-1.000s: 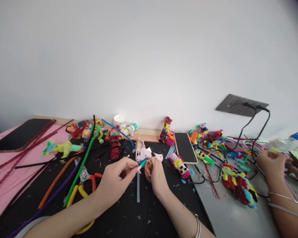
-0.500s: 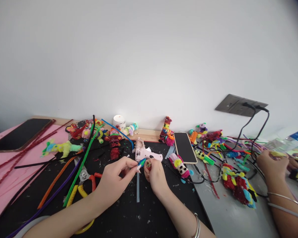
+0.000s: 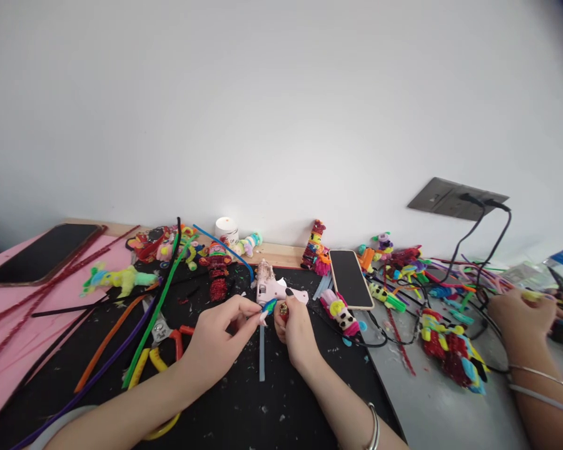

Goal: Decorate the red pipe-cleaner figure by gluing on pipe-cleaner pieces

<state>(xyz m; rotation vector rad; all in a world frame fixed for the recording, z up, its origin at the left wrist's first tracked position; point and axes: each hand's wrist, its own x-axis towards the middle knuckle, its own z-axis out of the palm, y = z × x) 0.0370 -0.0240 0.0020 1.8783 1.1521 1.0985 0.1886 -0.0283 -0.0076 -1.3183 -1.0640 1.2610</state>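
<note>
The left hand is pinched closed, thumb and forefinger gripping a small blue-and-green pipe-cleaner piece above the black mat. The right hand is curled closed around a small red-and-gold ornament, held just beside the blue-and-green piece, the two nearly touching (actual contact cannot be confirmed). Both items sit at the centre of the worktop, directly in front of a pink glue gun that rests on the mat. A clear glue stick lies on the mat between the two wrists.

To the left of the left forearm lie pliers with red and yellow handles and long pipe cleaners in green, orange and purple. A phone lies face up to the right of the glue gun, with a pink-and-yellow figure near it. Finished pipe-cleaner figures stand along the wall. A second phone rests on a pink sheet at far left.

At far right, another person's hand works among loose pipe cleaners.
</note>
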